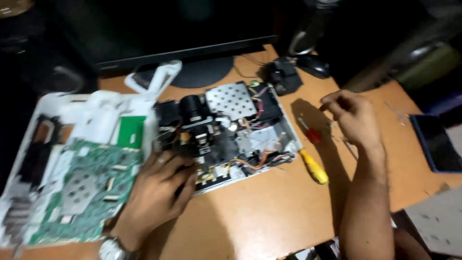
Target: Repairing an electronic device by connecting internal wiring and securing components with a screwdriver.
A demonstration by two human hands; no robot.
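An opened electronic device (226, 130), with a black lens block, a perforated metal plate and coloured wires, lies on a wooden desk (269, 212). My left hand (159, 192) rests on its front left edge, fingers curled over the black parts; a wristwatch sits on that wrist. My right hand (351, 115) hovers to the right of the device, fingertips pinched together; whether something tiny is between them I cannot tell. A yellow-handled screwdriver (313, 166) and a small red-handled screwdriver (310, 132) lie between the device and my right arm.
A green circuit board (86, 188) lies on a white plastic cover (96, 115) at the left. A monitor base (202, 72) stands at the back, with a dark mouse (313, 65) and a small black part (284, 74) beside it. A dark tablet-like slab (438, 142) lies at the right edge.
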